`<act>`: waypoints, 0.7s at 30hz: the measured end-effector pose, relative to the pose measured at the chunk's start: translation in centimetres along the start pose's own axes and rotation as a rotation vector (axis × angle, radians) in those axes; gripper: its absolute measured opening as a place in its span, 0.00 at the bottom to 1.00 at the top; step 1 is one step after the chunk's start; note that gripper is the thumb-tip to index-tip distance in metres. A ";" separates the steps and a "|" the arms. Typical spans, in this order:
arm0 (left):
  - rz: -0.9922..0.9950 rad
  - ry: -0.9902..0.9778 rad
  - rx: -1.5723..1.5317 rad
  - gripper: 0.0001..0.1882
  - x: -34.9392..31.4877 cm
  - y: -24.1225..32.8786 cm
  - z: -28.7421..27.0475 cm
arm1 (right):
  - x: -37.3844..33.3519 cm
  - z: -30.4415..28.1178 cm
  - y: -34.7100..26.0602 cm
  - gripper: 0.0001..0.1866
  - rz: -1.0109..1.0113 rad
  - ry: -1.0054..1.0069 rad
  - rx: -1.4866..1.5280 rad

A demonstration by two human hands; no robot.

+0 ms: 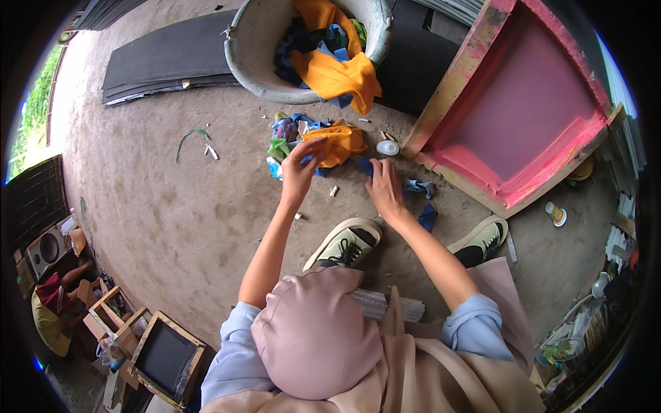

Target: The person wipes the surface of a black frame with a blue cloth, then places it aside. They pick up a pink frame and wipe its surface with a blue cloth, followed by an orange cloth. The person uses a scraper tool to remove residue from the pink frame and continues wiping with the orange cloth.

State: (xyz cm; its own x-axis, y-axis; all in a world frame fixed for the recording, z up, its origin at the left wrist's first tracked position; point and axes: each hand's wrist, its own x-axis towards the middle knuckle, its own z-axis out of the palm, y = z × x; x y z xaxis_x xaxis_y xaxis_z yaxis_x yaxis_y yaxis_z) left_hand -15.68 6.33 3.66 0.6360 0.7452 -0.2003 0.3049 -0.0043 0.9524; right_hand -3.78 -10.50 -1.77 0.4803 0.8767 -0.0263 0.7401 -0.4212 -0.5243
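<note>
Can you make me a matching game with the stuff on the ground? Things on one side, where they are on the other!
Things:
1. Orange cloth
2. Big round tub
3. Pink wooden frame
4. Small white lid

Places:
A. Lying on the ground beside the frame's corner
B. Pinched by the left hand
C. To the right of the cloth pile
D. Above the pile, full of cloth scraps

Pairs: 1-B, 2-D, 3-C, 4-A

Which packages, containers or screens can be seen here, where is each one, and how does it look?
Printing screen frame: leaning at the upper right, rectangular, pink mesh, paint-stained wood.
Small framed screen: lower left, dark mesh, pale wood.
Small pot: on the ground beside the cloth pile, round, white.
Small bottle: right, lying, yellowish.
</note>
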 end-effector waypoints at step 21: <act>0.455 -0.434 0.102 0.15 -1.6 28.1 0.1 | -5.0 -31.2 -3.1 0.10 0.079 0.207 0.412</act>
State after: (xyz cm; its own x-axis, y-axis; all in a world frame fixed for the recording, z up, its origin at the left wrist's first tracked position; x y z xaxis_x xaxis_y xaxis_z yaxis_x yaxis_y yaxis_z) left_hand -8.07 4.92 30.73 0.9406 0.3162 0.1236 -0.0108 -0.3362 0.9417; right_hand 6.18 -20.79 26.55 0.6425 0.7631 0.0692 0.4690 -0.3202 -0.8231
